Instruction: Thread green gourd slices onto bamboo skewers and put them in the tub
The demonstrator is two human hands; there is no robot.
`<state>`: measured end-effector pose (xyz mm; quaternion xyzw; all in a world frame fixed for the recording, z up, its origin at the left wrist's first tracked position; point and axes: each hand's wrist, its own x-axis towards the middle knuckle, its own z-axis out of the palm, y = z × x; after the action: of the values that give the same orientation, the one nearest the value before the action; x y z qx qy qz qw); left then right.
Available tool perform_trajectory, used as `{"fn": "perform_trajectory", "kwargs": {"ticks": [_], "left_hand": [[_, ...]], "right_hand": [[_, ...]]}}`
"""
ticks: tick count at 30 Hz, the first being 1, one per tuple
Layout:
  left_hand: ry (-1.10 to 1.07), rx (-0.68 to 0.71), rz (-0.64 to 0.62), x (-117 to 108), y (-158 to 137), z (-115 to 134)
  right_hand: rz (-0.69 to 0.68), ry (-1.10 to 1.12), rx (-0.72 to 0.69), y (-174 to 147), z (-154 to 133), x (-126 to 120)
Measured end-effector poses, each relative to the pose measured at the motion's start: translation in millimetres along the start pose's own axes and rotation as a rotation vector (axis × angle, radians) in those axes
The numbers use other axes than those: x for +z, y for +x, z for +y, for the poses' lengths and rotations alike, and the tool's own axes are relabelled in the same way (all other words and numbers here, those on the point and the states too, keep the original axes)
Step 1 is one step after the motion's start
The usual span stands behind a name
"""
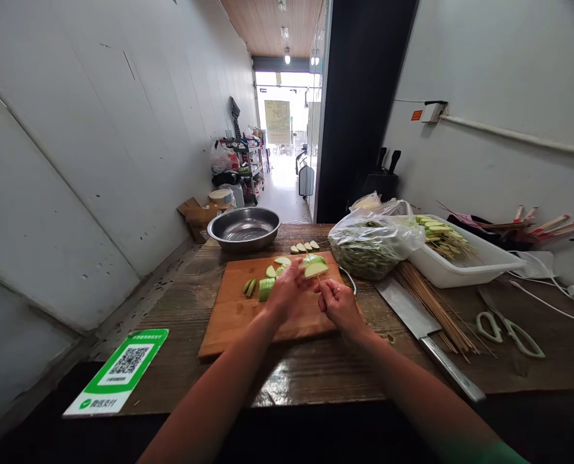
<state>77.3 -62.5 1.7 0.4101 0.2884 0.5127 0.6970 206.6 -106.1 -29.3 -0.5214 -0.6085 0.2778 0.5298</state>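
Observation:
Over the wooden cutting board [241, 322], my right hand [337, 301] is closed around the lower end of a thin bamboo skewer [318, 278]. Pale green-edged zucchini slices [314, 270] are threaded on that skewer above the fist. Close by on the left is my left hand [290, 283], its fingers near the slices and smeared by motion, so their grip is unclear. Beside it on the board lie a cut zucchini piece [266, 289], loose half-round slices [281, 260] and small green strips [250, 287]. Several slices [305, 247] rest in a row behind the board.
A steel bowl [245, 227] stands at the back left. To the right are a plastic bag of greens [371, 248], a white tray [455, 274] with skewered slices, a cleaver [412, 309], loose bamboo skewers [431, 303] and scissors [511, 328]. A QR-code card [122, 370] lies front left.

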Motion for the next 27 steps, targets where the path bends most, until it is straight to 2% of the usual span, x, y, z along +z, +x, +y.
{"fn": "perform_trajectory", "kwargs": {"ticks": [2, 3, 4, 7, 11, 16, 19, 21, 24, 27], "left_hand": [[0.309, 0.193, 0.046, -16, 1, 17], [0.461, 0.240, 0.044, -26, 1, 25], [0.598, 0.255, 0.055, -37, 1, 31], [0.920, 0.172, 0.081, -65, 5, 39], [1.007, 0.170, 0.029, -81, 12, 33], [1.127, 0.233, -0.001, -71, 12, 31], [0.981, 0.244, 0.004, -59, 6, 40], [0.687, 0.218, -0.026, -51, 2, 47], [0.101, 0.103, -0.081, -43, 0, 54], [-0.265, -0.075, -0.014, -42, 4, 52]], "right_hand": [[0.020, 0.039, 0.020, 2, 4, -1], [0.023, 0.051, 0.023, 3, 6, -1], [0.025, 0.058, 0.024, 4, 7, -1], [0.019, 0.058, 0.025, 4, 9, -2], [-0.003, 0.034, 0.016, 3, 7, -2], [-0.020, 0.008, -0.005, 2, 3, -4], [-0.045, 0.041, -0.011, 0, -1, -6], [-0.099, 0.075, -0.015, -3, -6, -6], [-0.197, 0.096, -0.064, -10, -13, -3], [-0.245, 0.065, -0.114, -17, -17, 1]]}}
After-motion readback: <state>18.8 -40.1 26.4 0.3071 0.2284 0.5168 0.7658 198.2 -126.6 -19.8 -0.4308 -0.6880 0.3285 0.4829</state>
